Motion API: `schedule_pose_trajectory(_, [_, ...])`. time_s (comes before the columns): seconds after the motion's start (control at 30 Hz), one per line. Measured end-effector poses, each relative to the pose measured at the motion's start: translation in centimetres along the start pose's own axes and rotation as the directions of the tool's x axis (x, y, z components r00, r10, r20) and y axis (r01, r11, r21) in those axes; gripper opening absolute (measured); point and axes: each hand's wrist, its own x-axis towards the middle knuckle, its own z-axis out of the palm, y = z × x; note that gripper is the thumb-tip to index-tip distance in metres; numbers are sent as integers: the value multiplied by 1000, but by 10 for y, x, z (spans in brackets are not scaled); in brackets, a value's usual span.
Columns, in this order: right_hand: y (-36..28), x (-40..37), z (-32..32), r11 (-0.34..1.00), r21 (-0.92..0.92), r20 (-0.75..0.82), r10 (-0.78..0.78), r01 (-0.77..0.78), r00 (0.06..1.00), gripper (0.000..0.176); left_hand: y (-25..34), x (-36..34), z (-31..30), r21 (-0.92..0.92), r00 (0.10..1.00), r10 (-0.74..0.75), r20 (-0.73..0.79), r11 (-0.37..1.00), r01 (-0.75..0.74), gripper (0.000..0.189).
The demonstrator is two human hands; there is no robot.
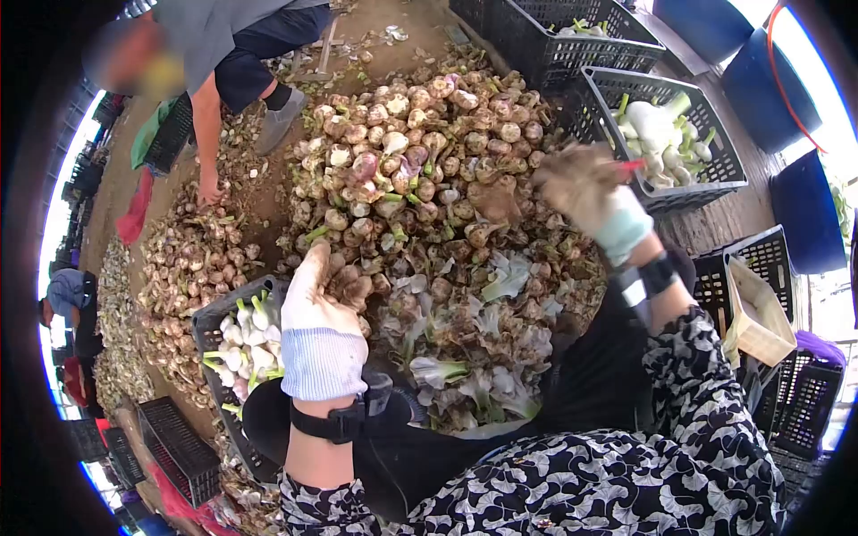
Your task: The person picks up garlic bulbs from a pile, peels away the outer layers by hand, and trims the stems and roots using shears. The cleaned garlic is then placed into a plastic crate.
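My left hand (329,313), in a white glove with a soiled palm and a blue-striped cuff, reaches down at the near edge of a heap of garlic bulbs (407,134). Its fingers are apart against the bulbs, and I see nothing gripped in them. To the right of the heap, my right hand (585,196) is raised in a dirty glove, slightly blurred. It is closed around a tool whose red end (631,166) sticks out; the rest is hidden. Loose peeled garlic skins (509,277) and a green-stemmed piece (438,371) lie between my hands.
A black crate of trimmed garlic (255,344) stands by my left knee. Another crate (688,192) holds white garlic at the right, before blue barrels (769,89). A co-worker (232,54) bends over a second garlic heap (192,295). A cream container (760,313) sits right.
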Motion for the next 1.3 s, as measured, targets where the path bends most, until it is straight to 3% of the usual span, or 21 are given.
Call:
schedule_pose_trajectory(0.03, [-13,5,14,982,-183,117,-15,37,993,24,-2,8,-1,41,999,33,27,999,-34,29])
schedule_pose_trajectory(0.07, [-8,14,37,929,130,149,327,-347,933,23,-7,13,1,33,1000,17,25,999,-18,28])
schedule_pose_trajectory(0.1, [11,20,60,643,393,280,598,-658,751,22,-12,18,2,25,1000,1,22,1000,-1,26])
schedule_pose_trajectory(0.13, [62,22,84,826,6,224,549,-564,806,25,-22,37,-11,-113,980,-197,-30,975,193,20])
schedule_pose_trajectory(0.17, [103,25,103,843,-390,206,473,-371,857,27,-22,32,-2,-124,982,-172,-81,979,162,19])
schedule_pose_trajectory(0.2, [98,31,112,751,-508,169,567,-422,806,32,-26,33,-4,-94,985,-165,-54,983,159,19])
schedule_pose_trajectory(0.23, [93,35,123,643,-612,117,649,-460,752,36,-29,35,-8,-60,988,-155,-26,986,153,20])
schedule_pose_trajectory(0.37, [115,37,157,395,-882,34,595,-256,803,32,-31,43,-7,-92,965,-262,5,961,261,21])
schedule_pose_trajectory(0.5, [141,45,165,341,-927,71,563,-154,823,25,-34,60,-11,-74,958,-286,-32,956,283,21])
schedule_pose_trajectory(0.63, [97,59,125,661,-682,315,652,-314,690,26,-41,75,-11,-15,964,-264,24,964,264,22])
schedule_pose_trajectory(0.7, [47,57,104,849,-327,393,522,-415,757,27,-45,75,-3,89,940,-340,-1,936,339,27])
schedule_pose_trajectory(0.77, [-2,45,92,981,-122,311,182,-150,933,26,-51,71,5,156,888,-447,105,890,429,39])
schedule_pose_trajectory(0.83, [-37,39,86,965,-241,294,-25,99,956,36,-51,65,14,140,705,-668,239,742,656,44])
schedule_pose_trajectory(0.87, [-51,38,85,942,-291,286,-82,168,955,40,-46,59,21,195,657,-694,294,717,670,47])
schedule_pose_trajectory(0.9, [-51,36,88,892,-341,273,-207,296,939,42,-49,56,21,48,582,-678,449,669,742,44])
schedule_pose_trajectory(1.07, [-43,33,94,930,-265,84,-241,255,967,38,-48,48,29,-25,696,-497,518,805,593,38])
schedule_pose_trajectory(1.17, [-47,35,85,840,-382,155,-353,386,922,41,-63,55,23,41,786,-400,472,900,433,41])
schedule_pose_trajectory(1.2, [-39,34,88,872,-346,-11,-372,346,928,42,-58,56,26,92,736,-417,533,893,440,43])
schedule_pose_trajectory(1.23, [-44,34,86,963,-237,-182,-174,128,968,39,-59,55,28,103,734,-417,536,895,433,43])
schedule_pose_trajectory(1.27, [-18,33,89,975,133,-151,199,-180,968,37,-62,54,30,55,806,-294,513,949,312,49])
schedule_pose_trajectory(1.3, [-19,42,85,761,457,13,512,-460,859,36,-64,52,35,8,859,-163,485,983,182,54])
